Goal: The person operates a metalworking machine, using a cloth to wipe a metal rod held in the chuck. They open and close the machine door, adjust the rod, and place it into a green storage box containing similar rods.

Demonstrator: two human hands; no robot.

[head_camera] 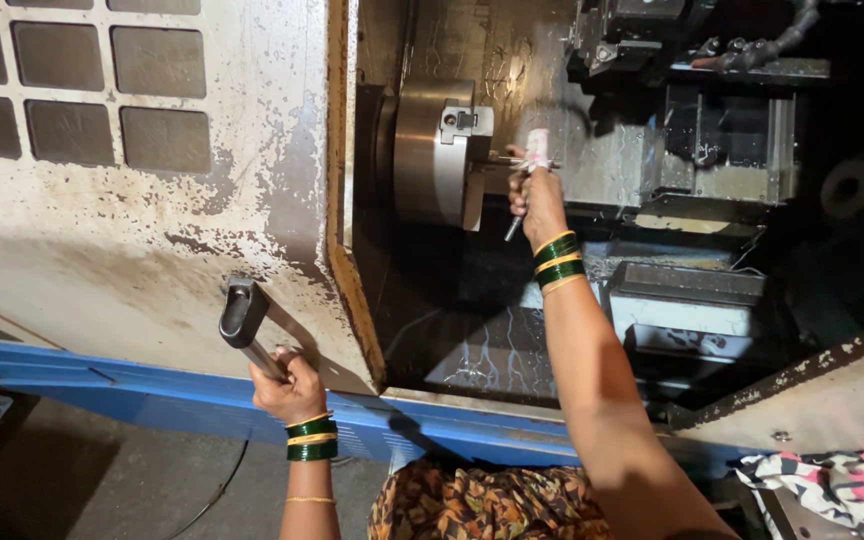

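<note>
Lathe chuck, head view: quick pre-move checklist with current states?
1. Round grey metal chuck at rest: cannot tell from one picture.
2. Right hand at the small workpiece in the chuck: ok, fingers on it, a thin metal tool in the same hand.
3. Left hand gripping the black-ended door handle: ok.
4. Worn white sliding door open: ok.
5. Green and gold bangles clear of the chuck: ok, yet inside the enclosure.
6. Workpiece clamped tight: cannot tell.

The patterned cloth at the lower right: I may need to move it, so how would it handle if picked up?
The cloth lies crumpled in folds on the machine's ledge, so it is probably floppy and light. It would likely drape and sag rather than roll or slip.
</note>
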